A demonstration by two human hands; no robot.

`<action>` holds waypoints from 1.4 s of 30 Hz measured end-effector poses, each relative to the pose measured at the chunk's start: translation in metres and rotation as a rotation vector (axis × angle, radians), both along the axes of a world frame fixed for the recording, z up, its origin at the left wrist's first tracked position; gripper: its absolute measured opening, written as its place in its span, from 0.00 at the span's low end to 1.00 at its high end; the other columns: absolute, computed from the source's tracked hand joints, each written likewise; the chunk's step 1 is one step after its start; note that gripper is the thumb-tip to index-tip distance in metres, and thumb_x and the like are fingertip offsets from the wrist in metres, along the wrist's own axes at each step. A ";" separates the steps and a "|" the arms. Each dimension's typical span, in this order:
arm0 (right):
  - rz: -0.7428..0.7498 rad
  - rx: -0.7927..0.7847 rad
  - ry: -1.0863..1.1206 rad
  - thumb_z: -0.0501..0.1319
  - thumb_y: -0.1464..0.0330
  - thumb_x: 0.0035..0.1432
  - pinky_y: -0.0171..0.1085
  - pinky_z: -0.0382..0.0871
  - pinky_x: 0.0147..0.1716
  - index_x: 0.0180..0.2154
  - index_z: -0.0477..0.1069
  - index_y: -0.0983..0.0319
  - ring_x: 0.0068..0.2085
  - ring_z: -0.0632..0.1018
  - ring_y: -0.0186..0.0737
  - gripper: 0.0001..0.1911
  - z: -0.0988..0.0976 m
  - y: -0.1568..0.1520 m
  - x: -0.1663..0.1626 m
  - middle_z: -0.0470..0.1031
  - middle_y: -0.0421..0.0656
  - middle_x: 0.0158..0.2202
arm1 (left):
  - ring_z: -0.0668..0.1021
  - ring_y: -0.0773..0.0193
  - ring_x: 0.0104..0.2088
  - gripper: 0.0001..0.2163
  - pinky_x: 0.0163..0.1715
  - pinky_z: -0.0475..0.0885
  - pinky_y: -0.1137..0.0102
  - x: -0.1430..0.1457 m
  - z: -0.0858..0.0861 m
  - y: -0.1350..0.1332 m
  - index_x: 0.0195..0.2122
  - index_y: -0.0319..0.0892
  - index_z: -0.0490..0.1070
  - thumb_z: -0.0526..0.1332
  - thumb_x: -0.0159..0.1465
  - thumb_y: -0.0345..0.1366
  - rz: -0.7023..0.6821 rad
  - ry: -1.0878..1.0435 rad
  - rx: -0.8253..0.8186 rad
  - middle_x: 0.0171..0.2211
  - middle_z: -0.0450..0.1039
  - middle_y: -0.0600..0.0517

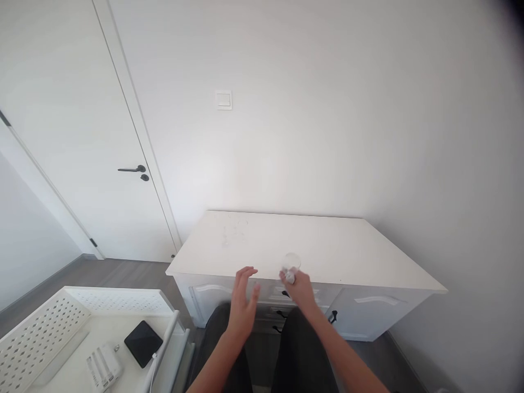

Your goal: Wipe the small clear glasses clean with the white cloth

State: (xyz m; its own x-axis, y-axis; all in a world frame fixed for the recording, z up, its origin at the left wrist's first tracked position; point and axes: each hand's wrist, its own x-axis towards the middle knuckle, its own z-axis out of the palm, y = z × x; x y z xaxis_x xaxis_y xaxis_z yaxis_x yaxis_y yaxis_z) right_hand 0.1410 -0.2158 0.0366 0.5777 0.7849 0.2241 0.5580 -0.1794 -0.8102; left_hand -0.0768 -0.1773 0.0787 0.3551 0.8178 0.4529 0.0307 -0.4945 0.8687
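Note:
My right hand [302, 290] is closed round the lower part of a see-through object [292, 260] with a round upper outline. A whitish, crumpled-looking part shows at my fingertips; its exact kind is too faint to make out. It is over the front edge of a white cabinet top [327, 245]. To the left, my left hand [244, 303] is raised near the same edge, thumb apart from the fingers, holding nothing. Several faint clear shapes or marks [233, 229] show on the cabinet top's left side.
The cabinet has dark drawer handles [281, 314] and stands against the wall. At lower left, a white cart with perforated sides [41, 327] holds a black tablet-like device [143, 343] and a white power strip or charger [103, 367]. A door [82, 136] is at left.

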 end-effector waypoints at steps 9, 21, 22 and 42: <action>-0.234 -0.420 -0.096 0.62 0.58 0.68 0.41 0.76 0.39 0.44 0.74 0.64 0.38 0.79 0.38 0.15 -0.006 0.078 0.117 0.78 0.43 0.41 | 0.79 0.54 0.41 0.15 0.42 0.74 0.62 -0.002 -0.077 0.075 0.39 0.45 0.73 0.56 0.68 0.50 0.163 0.064 -0.235 0.41 0.75 0.47; -0.321 -0.456 -0.203 0.61 0.59 0.69 0.46 0.77 0.45 0.50 0.73 0.63 0.45 0.79 0.42 0.16 -0.028 0.118 0.133 0.77 0.46 0.48 | 0.79 0.61 0.42 0.14 0.40 0.78 0.62 0.080 -0.066 0.205 0.53 0.40 0.71 0.63 0.70 0.41 0.161 0.215 -0.430 0.50 0.74 0.47; -0.322 -0.454 -0.204 0.61 0.59 0.69 0.46 0.77 0.45 0.50 0.73 0.63 0.45 0.79 0.42 0.16 -0.028 0.120 0.134 0.77 0.46 0.48 | 0.79 0.60 0.42 0.15 0.40 0.79 0.62 0.083 -0.067 0.210 0.55 0.40 0.70 0.62 0.70 0.40 0.169 0.217 -0.458 0.51 0.74 0.46; -0.334 -0.364 -0.162 0.58 0.59 0.66 0.38 0.68 0.40 0.48 0.71 0.58 0.43 0.79 0.44 0.13 -0.026 0.138 0.150 0.79 0.45 0.43 | 0.81 0.65 0.37 0.25 0.31 0.78 0.71 0.127 -0.060 0.238 0.58 0.43 0.62 0.69 0.64 0.38 0.136 0.069 -0.569 0.59 0.67 0.42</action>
State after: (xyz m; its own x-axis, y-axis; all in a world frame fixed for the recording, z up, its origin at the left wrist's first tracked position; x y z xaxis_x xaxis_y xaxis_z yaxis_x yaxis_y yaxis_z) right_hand 0.2908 -0.0780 0.0111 0.7905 0.6075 0.0780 0.5351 -0.6232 -0.5703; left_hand 0.0497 0.0603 0.0186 0.2428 0.9658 -0.0904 0.1267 0.0608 0.9901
